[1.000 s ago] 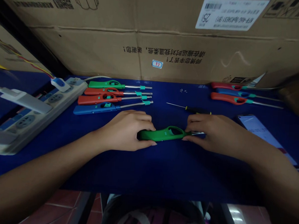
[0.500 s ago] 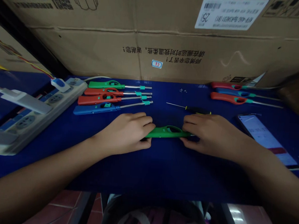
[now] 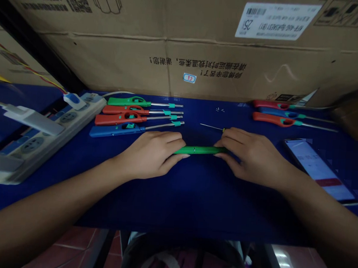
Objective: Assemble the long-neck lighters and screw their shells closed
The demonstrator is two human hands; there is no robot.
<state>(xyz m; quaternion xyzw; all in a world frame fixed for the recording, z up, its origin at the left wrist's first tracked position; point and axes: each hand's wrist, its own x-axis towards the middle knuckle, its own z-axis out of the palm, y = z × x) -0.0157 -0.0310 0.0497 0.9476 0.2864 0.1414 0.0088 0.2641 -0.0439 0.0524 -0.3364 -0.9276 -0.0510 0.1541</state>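
Observation:
A green lighter (image 3: 199, 150) lies on its narrow edge on the blue table (image 3: 175, 198), held at both ends. My left hand (image 3: 154, 152) is closed round its handle end. My right hand (image 3: 246, 155) grips the other end and hides the metal nozzle. Just behind my right hand a thin screwdriver (image 3: 211, 127) pokes out, its handle covered by my fingers.
Several finished lighters (image 3: 134, 115) lie in a row at the back left, beside a power strip (image 3: 44, 131) with plugs. Three more lighters (image 3: 283, 113) lie at the back right. A lit phone (image 3: 319, 169) lies at the right. Cardboard boxes (image 3: 183, 42) wall off the back.
Both hands have rolled the green lighter from flat onto its edge and shifted it slightly away from me. My right hand now covers the screwdriver's handle.

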